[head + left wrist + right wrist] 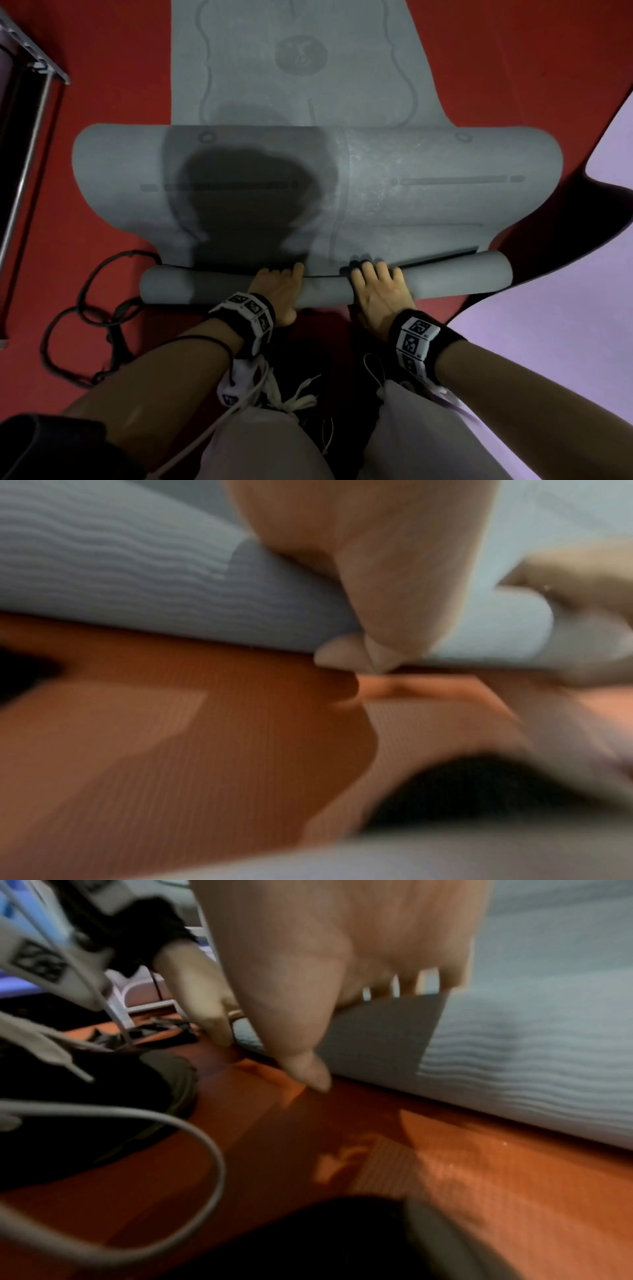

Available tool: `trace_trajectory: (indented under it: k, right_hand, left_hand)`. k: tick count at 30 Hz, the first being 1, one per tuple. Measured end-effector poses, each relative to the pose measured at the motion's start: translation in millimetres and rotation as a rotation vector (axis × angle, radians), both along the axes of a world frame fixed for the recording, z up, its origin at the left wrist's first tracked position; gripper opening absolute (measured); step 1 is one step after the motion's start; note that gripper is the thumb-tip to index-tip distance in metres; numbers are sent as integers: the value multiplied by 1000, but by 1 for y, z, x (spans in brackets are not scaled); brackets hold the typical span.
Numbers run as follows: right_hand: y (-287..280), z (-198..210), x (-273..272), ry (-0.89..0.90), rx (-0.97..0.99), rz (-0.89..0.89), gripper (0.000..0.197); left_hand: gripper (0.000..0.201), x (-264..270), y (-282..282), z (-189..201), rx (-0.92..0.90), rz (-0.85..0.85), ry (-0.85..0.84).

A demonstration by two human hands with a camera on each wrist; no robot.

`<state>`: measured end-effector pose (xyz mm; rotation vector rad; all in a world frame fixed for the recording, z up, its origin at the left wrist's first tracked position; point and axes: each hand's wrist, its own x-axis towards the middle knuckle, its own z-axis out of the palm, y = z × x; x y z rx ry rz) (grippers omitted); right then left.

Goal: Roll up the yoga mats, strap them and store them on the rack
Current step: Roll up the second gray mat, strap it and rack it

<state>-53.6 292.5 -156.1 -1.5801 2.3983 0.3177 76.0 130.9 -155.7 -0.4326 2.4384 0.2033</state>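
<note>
Pressing down mid-roll, the left hand and right hand curl their fingers over the grey yoga mat on the red floor; it looks soft, springy, best gripped evenly.

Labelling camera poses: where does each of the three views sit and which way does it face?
Head: above, looking down at the grey foam yoga mat, both hands, forearms, knees.
Left wrist: low by the red floor, facing the mat's rolled edge; left thumb shows.
Right wrist: low, facing the roll; right hand shows, left hand beyond.
Shared: all show mat and floor.
</note>
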Motion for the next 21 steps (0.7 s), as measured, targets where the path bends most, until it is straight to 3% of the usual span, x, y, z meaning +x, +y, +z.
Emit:
trace_trajectory:
  k: [6, 8, 10, 14, 16, 21]
  right_hand:
    - [-18, 10, -19, -253, 116, -93, 65]
    - [-25, 14, -25, -318, 159, -127, 61]
    - [-27, 13, -30, -351, 170, -171, 55]
    - [-31, 17, -32, -404, 194, -238, 50]
    - [-31, 18, -31, -440, 199, -260, 47]
    - [-26, 19, -31, -514, 180, -365, 45]
  left_hand:
    - [81, -5, -14, 9, 241, 129, -38]
    - [71, -4, -15, 13, 193, 91, 31]
    - [62, 5, -10, 17, 31, 18, 135]
    - [71, 38, 10, 8, -140, 4, 249]
    - [81, 44, 13, -1, -170, -36, 232]
    - [65, 18, 3, 6, -156, -13, 182]
